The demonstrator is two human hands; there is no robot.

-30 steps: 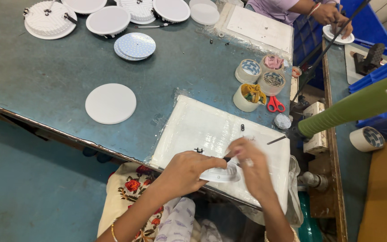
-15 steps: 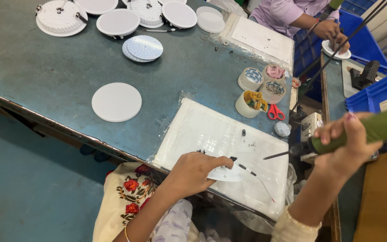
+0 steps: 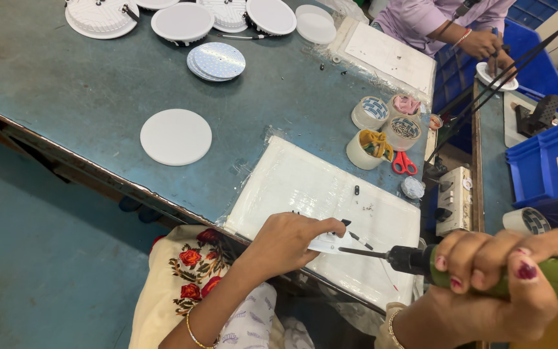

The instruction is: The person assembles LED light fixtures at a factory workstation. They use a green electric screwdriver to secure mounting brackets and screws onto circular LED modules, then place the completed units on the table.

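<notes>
Well to the left of both hands and further up the grey-blue worktable (image 3: 85, 97) lies a flat round white plastic disc (image 3: 175, 136), alone. The left hand (image 3: 285, 242) rests on a white plastic-wrapped work pad (image 3: 311, 187), fingers curled and pressing down a small flat white plastic piece (image 3: 326, 243); it was there half a second ago too. To its right, the black bit of a green-bodied electric screwdriver (image 3: 485, 268) now points level at that piece, its tip just beside the left fingertips; half a second ago the tool was held higher and further away. The right hand (image 3: 498, 278) is wrapped tight around the green barrel. Beyond the right hand stand three round tubs of small parts (image 3: 389, 123) and red-handled scissors (image 3: 404, 163). At the far end another person's hands (image 3: 485, 45) hold a white round part.
</notes>
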